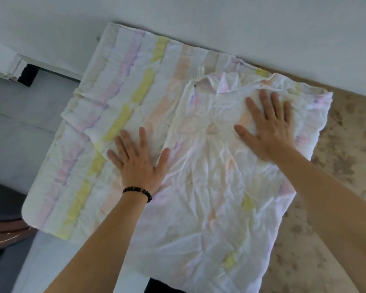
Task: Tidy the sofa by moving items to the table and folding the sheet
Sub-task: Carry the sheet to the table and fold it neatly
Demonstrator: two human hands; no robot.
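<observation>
A beige surface mottled with darker brown patches (pixel 342 176) shows along the right side. Spread flat on it lies a white, crumpled cloth sheet with pastel pink, yellow and peach stripes (pixel 199 197). A wrinkled upper layer is folded over the striped one. Whether the sheet's left part still rests on that surface cannot be told.

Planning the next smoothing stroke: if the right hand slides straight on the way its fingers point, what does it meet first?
The right hand, flat on the sheet, would first meet the rumpled fold edge close ahead, then probably the white wall.
</observation>
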